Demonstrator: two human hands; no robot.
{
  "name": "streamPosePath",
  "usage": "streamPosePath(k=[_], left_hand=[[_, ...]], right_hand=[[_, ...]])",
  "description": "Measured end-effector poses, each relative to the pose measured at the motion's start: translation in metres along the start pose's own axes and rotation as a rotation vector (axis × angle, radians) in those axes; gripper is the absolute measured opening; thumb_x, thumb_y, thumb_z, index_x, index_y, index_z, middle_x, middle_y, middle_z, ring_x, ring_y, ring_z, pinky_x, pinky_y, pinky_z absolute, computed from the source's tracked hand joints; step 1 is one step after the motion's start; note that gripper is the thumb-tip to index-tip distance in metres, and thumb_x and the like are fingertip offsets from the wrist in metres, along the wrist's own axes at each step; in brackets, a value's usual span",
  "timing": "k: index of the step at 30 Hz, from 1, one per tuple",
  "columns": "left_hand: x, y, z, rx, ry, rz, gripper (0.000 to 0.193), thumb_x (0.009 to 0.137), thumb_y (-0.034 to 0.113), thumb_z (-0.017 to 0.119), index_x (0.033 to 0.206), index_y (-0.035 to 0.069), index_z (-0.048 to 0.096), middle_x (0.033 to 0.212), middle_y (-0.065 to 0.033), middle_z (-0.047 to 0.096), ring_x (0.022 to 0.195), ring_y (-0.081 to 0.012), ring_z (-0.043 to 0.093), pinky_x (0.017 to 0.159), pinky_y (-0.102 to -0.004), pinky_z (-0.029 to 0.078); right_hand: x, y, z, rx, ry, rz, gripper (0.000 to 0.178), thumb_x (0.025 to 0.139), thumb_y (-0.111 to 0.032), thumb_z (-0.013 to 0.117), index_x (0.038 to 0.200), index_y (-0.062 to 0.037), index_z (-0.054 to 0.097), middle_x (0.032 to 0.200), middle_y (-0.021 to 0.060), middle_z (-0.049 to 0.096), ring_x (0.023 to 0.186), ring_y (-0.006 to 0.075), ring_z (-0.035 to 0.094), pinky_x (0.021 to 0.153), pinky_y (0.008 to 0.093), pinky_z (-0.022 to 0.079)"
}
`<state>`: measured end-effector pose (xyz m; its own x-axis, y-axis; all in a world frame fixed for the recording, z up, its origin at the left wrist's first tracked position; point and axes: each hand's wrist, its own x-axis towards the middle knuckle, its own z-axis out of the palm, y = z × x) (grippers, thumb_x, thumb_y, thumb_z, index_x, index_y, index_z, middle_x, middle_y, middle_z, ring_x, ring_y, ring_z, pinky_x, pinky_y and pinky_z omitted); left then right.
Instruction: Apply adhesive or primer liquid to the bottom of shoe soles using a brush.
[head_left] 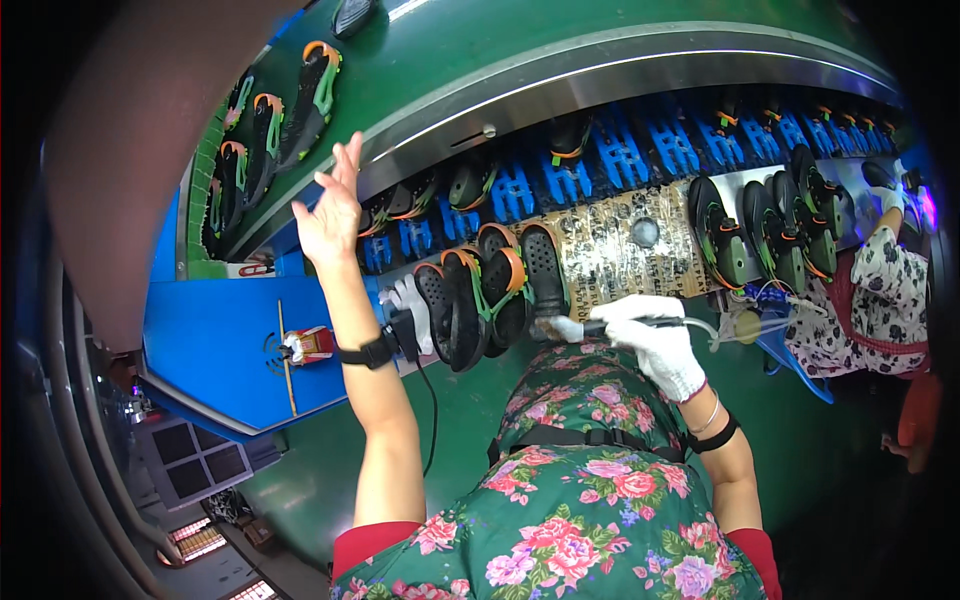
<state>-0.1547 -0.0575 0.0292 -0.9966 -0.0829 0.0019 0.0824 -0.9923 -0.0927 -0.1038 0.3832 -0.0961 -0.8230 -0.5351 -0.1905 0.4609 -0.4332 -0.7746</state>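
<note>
My left hand (332, 222) is bare and raised near the metal edge of the green belt, its fingers apart and nothing in them. A white glove covers my right hand (650, 338), which is closed around the dark handle of a brush (568, 329) with a thin tube running from its back end. The brush's pale bristles are close to the heel of a black clog (543, 268); whether they touch, I cannot tell. Beside that clog stand several more, with orange and green straps, including a black clog (466, 315). An empty white glove (408, 300) lies left of them.
Blue racks (620, 150) carrying some clogs line the far side. Stained cardboard (620, 245) covers the bench middle. Further clogs (715, 225) stand right, near a co-worker's gloved hand (890, 198). A blue table (220, 345) holds a small red box (312, 344) and a stick (287, 370).
</note>
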Motion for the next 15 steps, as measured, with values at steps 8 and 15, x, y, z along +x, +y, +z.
streamPosePath(k=[8,15], left_hand=[[0.018,0.044,-0.01,1.409,0.274,1.053,0.072,0.091,0.014,0.077,0.148,-0.001,0.037,0.128,-0.0247,0.05,0.117,-0.0355,0.057,0.101,-0.0453,0.051],[0.09,0.124,0.02,2.078,0.592,1.067,0.13,0.078,0.029,0.09,0.165,0.005,-0.003,0.169,-0.0234,0.014,0.146,-0.041,0.036,0.122,-0.0491,0.026]], right_hand=[[0.002,0.014,-0.011,0.048,0.149,0.01,0.018,0.083,0.003,0.074,0.1,0.0052,0.077,0.1,0.0175,0.077,0.076,0.0181,0.071,0.069,0.0301,0.059],[-0.002,0.026,-0.015,0.11,0.173,-0.003,0.023,0.083,0.0,0.075,0.106,0.0021,0.078,0.099,0.0178,0.077,0.075,0.0184,0.071,0.069,0.0296,0.059]])
